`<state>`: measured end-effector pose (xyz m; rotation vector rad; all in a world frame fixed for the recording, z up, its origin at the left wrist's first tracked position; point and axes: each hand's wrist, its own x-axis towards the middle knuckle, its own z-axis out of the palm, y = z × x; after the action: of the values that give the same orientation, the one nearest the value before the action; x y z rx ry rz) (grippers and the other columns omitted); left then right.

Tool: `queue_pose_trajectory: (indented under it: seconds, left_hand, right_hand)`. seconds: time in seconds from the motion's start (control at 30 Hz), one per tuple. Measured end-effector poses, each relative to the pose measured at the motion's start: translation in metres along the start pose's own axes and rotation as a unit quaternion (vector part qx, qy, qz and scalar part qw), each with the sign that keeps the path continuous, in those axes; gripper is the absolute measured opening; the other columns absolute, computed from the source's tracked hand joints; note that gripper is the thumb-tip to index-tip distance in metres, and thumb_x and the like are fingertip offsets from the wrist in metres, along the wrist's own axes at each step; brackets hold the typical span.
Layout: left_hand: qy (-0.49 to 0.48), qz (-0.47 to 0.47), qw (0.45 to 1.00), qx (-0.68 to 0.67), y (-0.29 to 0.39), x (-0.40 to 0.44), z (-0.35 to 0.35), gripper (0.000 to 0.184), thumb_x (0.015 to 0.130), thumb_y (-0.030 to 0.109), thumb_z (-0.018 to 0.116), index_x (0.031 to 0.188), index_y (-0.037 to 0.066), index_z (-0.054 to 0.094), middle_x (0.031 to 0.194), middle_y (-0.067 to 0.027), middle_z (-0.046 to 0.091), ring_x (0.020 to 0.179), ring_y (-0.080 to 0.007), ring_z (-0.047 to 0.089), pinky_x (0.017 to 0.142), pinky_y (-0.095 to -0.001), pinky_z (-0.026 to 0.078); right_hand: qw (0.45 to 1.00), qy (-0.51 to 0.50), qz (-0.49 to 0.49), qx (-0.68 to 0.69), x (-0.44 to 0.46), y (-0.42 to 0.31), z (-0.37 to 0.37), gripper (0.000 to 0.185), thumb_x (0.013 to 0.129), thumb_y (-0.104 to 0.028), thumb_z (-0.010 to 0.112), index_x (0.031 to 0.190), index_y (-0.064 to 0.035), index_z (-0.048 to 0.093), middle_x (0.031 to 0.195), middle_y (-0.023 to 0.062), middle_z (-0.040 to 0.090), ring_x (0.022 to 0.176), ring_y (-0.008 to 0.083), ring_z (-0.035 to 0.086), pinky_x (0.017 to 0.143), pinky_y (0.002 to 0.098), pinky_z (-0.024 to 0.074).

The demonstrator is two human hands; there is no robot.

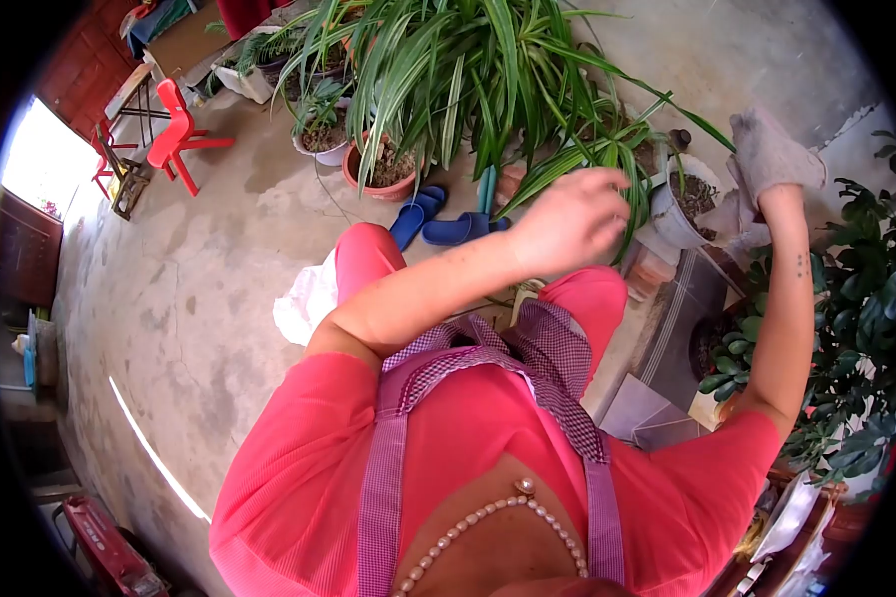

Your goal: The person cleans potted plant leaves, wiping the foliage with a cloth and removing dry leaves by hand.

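Note:
My left hand point(575, 221) is raised in front of the long striped leaves of a spider plant point(468, 75). Its fingers are loosely bent, apart and a little blurred, with nothing visible in them. A greyish cloth point(775, 157) covers my right hand up to the wrist, and part of it hangs down beside a white pot point(673, 221). The fingers under the cloth are hidden. The white pot holds dark soil and a green stem, and some long leaves reach across toward the cloth.
Blue slippers point(458, 229) lie by my knees, near a terracotta pot point(380, 184). A leafy bush point(856, 328) stands close at my right arm. Bricks point(650, 271) and grey tiles point(657, 413) edge the plants. A red chair point(179, 134) is at far left.

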<state>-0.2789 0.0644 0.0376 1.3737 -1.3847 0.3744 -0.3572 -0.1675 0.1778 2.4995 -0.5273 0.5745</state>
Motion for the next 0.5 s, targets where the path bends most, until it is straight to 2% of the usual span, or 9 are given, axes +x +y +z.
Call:
queue_pose_trajectory:
  seconds: [0.03,0.07,0.1,0.17,0.23,0.3,0.37,0.43,0.5]
  left_hand:
    - [-0.001,0.095,0.994,0.057,0.027,0.014,-0.012,0.016,0.064,0.008,0.057,0.080,0.003,0.055,0.091,-0.0134,0.054,0.085,-0.0288,0.052,0.071,-0.0357,0.043]
    - [-0.102,0.156,0.981,0.060,0.042,0.019,-0.011,0.027,0.064,0.007,0.055,0.091,0.006,0.055,0.096,-0.0142,0.051,0.085,-0.0268,0.052,0.066,-0.0333,0.044]
    - [-0.148,0.170,0.974,0.007,0.066,0.021,-0.020,0.032,0.065,0.007,0.053,0.097,0.009,0.054,0.097,-0.0123,0.049,0.084,-0.0236,0.051,0.062,-0.0323,0.043]
    - [-0.086,0.284,0.954,-0.034,0.104,0.017,-0.025,0.042,0.067,0.007,0.052,0.108,0.014,0.049,0.096,-0.0081,0.048,0.081,-0.0184,0.050,0.056,-0.0308,0.042]
    - [0.060,0.371,0.925,-0.052,0.126,0.021,-0.019,0.044,0.068,0.010,0.052,0.111,0.022,0.047,0.084,-0.0040,0.045,0.072,-0.0151,0.046,0.051,-0.0283,0.038]
    - [0.135,0.356,0.918,-0.113,0.141,0.031,-0.018,0.043,0.070,0.016,0.051,0.108,0.034,0.046,0.064,-0.0004,0.040,0.057,-0.0126,0.041,0.043,-0.0243,0.032]
    - [0.171,0.325,0.924,-0.109,0.145,0.038,-0.011,0.044,0.068,0.015,0.053,0.107,0.036,0.046,0.065,-0.0015,0.041,0.056,-0.0126,0.041,0.040,-0.0247,0.031]
    - [0.206,0.309,0.919,-0.136,0.146,0.043,-0.004,0.042,0.065,0.014,0.056,0.101,0.034,0.049,0.065,-0.0034,0.042,0.054,-0.0123,0.041,0.037,-0.0253,0.029]
    - [0.200,0.320,0.900,-0.219,0.151,0.047,-0.005,0.046,0.067,0.009,0.054,0.104,0.035,0.049,0.064,-0.0015,0.039,0.050,-0.0118,0.036,0.036,-0.0245,0.027]
  right_hand:
    - [1.000,0.009,0.000,0.011,-0.007,0.000,-0.002,0.015,0.071,-0.020,0.050,0.076,-0.0063,0.054,0.074,0.0166,0.056,0.071,0.0364,0.054,0.060,0.0418,0.0415]
    - [1.000,0.017,-0.001,0.024,-0.012,-0.001,-0.002,0.018,0.073,-0.023,0.048,0.076,-0.0063,0.055,0.074,0.0170,0.057,0.071,0.0368,0.054,0.061,0.0418,0.0419]
    - [0.999,-0.004,0.019,0.030,-0.015,-0.003,0.000,0.020,0.074,-0.025,0.048,0.078,-0.0065,0.055,0.076,0.0171,0.057,0.072,0.0373,0.054,0.062,0.0418,0.0417]
    - [0.996,-0.047,0.060,0.042,-0.019,-0.005,0.006,0.025,0.076,-0.030,0.047,0.083,-0.0070,0.054,0.078,0.0175,0.057,0.075,0.0382,0.053,0.065,0.0418,0.0414]
    - [0.990,-0.071,0.085,0.089,-0.026,-0.010,0.009,0.024,0.077,-0.025,0.046,0.085,-0.0048,0.054,0.083,0.0188,0.055,0.080,0.0382,0.051,0.067,0.0405,0.0408]
    - [0.986,-0.091,0.089,0.109,-0.030,-0.010,0.018,0.025,0.078,-0.028,0.044,0.088,-0.0060,0.054,0.085,0.0194,0.055,0.083,0.0382,0.051,0.068,0.0404,0.0408]
    - [0.987,-0.104,0.071,0.099,-0.031,-0.003,0.029,0.030,0.080,-0.036,0.043,0.091,-0.0107,0.054,0.085,0.0192,0.056,0.081,0.0382,0.052,0.069,0.0416,0.0412]
    - [0.991,-0.099,0.044,0.076,-0.035,-0.001,0.028,0.029,0.080,-0.034,0.044,0.090,-0.0089,0.054,0.083,0.0179,0.057,0.079,0.0355,0.054,0.068,0.0396,0.0423]
    - [0.993,-0.093,0.024,0.063,-0.038,-0.002,0.026,0.028,0.079,-0.032,0.044,0.089,-0.0083,0.054,0.080,0.0168,0.058,0.078,0.0335,0.056,0.067,0.0382,0.0429]
